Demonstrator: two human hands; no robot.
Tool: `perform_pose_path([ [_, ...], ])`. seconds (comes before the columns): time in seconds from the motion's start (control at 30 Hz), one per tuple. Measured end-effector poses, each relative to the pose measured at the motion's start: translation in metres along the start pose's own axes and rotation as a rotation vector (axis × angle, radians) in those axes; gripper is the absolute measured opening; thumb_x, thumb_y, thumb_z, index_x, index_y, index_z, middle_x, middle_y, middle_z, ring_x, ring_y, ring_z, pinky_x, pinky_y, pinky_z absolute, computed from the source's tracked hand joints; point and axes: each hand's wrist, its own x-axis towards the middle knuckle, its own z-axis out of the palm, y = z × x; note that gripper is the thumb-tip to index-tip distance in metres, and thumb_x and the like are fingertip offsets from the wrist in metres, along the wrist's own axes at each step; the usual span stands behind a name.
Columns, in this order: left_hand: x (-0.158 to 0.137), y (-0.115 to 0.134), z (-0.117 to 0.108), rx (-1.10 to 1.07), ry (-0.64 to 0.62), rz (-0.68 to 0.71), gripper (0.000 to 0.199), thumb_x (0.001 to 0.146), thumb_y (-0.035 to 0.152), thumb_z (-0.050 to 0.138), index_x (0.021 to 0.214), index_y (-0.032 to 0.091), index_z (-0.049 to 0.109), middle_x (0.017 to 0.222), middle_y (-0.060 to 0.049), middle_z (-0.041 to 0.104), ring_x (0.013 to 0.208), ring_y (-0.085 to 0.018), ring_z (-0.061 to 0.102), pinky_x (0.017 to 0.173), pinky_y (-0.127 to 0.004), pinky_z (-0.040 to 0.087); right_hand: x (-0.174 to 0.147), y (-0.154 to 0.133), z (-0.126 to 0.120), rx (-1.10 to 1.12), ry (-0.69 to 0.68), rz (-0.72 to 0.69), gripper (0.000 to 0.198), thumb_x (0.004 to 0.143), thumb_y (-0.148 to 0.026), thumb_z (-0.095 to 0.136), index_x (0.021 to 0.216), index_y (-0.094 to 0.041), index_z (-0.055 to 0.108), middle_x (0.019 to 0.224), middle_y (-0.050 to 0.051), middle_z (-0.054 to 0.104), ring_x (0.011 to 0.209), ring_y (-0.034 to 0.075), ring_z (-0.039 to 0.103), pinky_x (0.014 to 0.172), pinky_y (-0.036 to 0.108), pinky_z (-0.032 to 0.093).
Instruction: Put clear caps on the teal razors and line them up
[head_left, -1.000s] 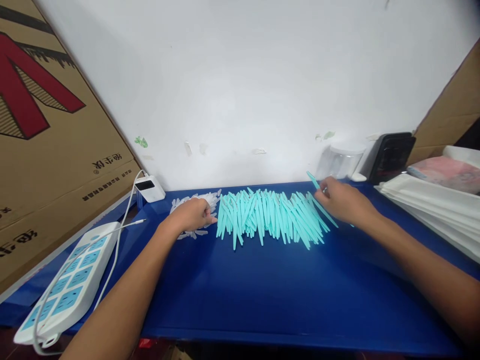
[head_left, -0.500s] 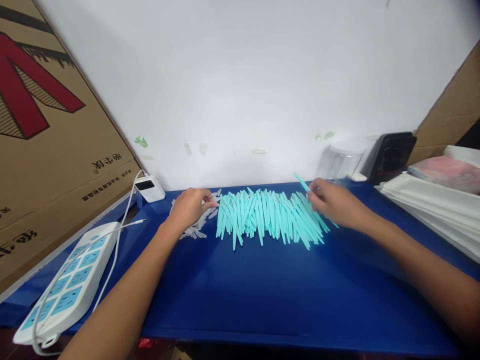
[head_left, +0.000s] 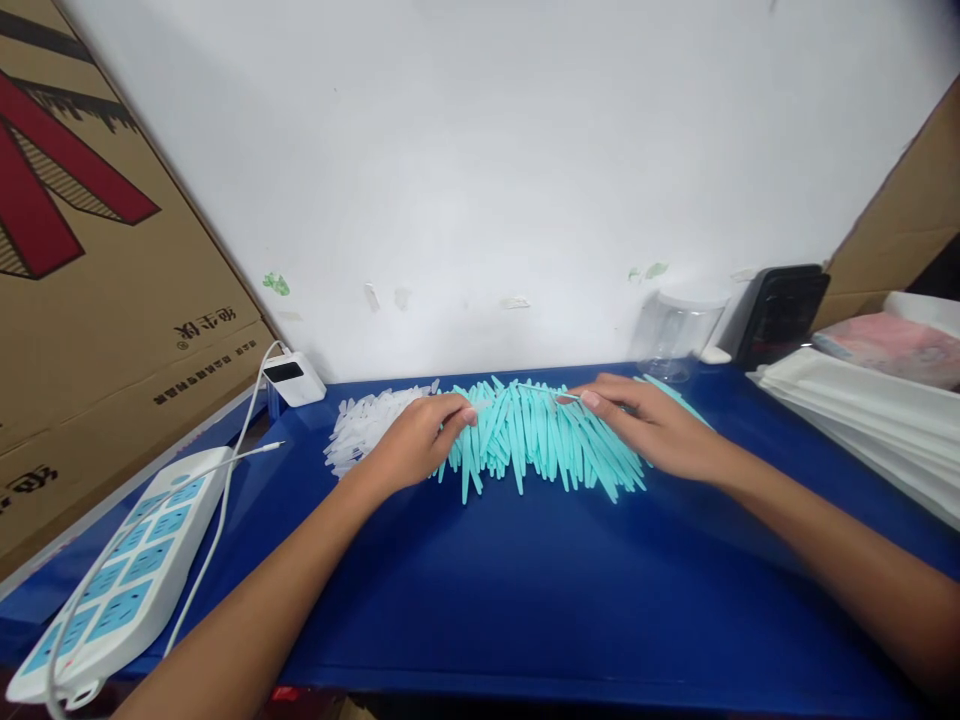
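Observation:
My left hand pinches a small translucent cap between thumb and fingertips, over the left part of the pile. My right hand is closed on a slim turquoise eyebrow razor, which points left toward the cap; a gap separates the two. Beneath both hands spreads a pile of turquoise eyebrow razors, lying mostly side by side. Left of it, partly behind my left hand, is a heap of translucent caps. A loose turquoise razor lies beyond my right hand.
On the blue table at left are a white power strip, a cable and a small white device. A clear jar, a black object and stacked white trays stand at right. A cardboard box borders the left.
My left hand has moved right from the cap heap with a cap. My right hand has shifted slightly left, and its razor has swung down to point left.

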Motion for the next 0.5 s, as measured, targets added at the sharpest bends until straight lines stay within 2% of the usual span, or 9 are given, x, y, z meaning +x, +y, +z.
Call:
perform_pose_path([
  [0.1,-0.0025,0.0071,0.0035,0.015,-0.012,0.049,0.037,0.113,0.038,0.036,0.091,0.02,0.059,0.082,-0.001,0.063,0.074,-0.017,0.056,0.073,-0.031,0.042,-0.0019,-0.0041,0.0013,-0.009,-0.017,-0.022,0.049,0.105,-0.059,0.049,0.13,-0.027,0.076,0.094,0.008,0.066,0.086,0.023,0.061,0.062,0.031,0.044],
  [0.17,-0.0035,0.0074,0.006,0.031,-0.03,0.068,0.036,0.113,0.037,0.035,0.088,0.02,0.053,0.079,0.0,0.057,0.07,-0.016,0.05,0.069,-0.03,0.038,-0.0032,-0.0075,0.0026,-0.004,-0.042,-0.045,0.047,0.106,-0.057,0.051,0.131,-0.027,0.076,0.088,0.006,0.061,0.081,0.021,0.059,0.058,0.03,0.04],
  [0.3,-0.0036,0.0037,0.0084,0.084,-0.044,0.1,0.033,0.114,0.037,0.034,0.089,0.021,0.05,0.08,0.0,0.053,0.069,-0.016,0.046,0.067,-0.031,0.036,-0.0045,-0.0111,0.0043,-0.01,-0.112,-0.113,0.042,0.107,-0.051,0.05,0.132,-0.029,0.076,0.079,0.004,0.055,0.074,0.019,0.054,0.061,0.032,0.039],
  [0.5,-0.0023,0.0065,0.0098,0.092,-0.046,0.149,0.037,0.113,0.042,0.035,0.093,0.02,0.056,0.086,-0.003,0.06,0.073,-0.016,0.053,0.069,-0.03,0.04,-0.0056,-0.0106,0.0062,0.001,-0.15,-0.145,0.04,0.108,-0.046,0.051,0.133,-0.028,0.076,0.078,0.003,0.057,0.073,0.019,0.051,0.065,0.034,0.038],
])
